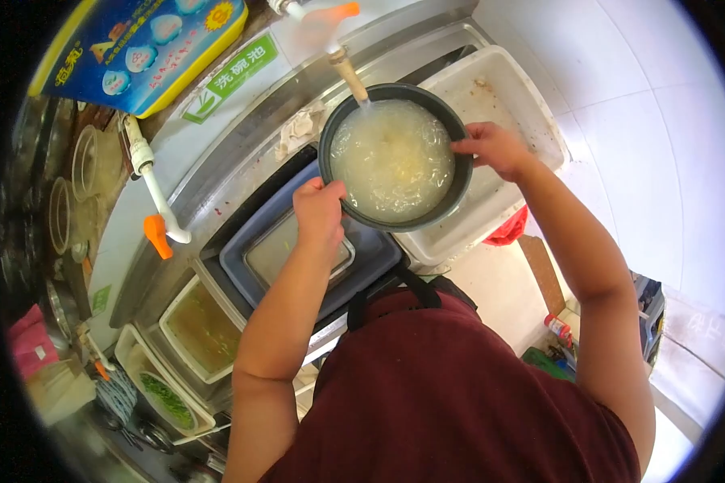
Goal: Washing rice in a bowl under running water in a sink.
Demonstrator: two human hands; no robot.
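A round dark grey pot (393,160) full of cloudy, bubbling water is held up under a faucet with a tan sleeve (351,75) on its spout. Water runs from the sleeve into the pot near its far left rim. My left hand (319,211) grips the pot's near left rim, and my right hand (495,148) grips its right rim. Pale matter shows through the water, too blurred to name. Below the pot lie a blue-grey plastic basin (241,250) with a clear tray in it and, to the right, a white plastic tub (519,90) with bits of residue.
A second faucet with an orange handle (157,235) juts out at left. A white container of brownish water (202,326) and a container of green vegetables (166,401) stand at lower left. A cloth (299,130) lies on the sink ledge; a red plastic bag (509,229) hangs below the white tub.
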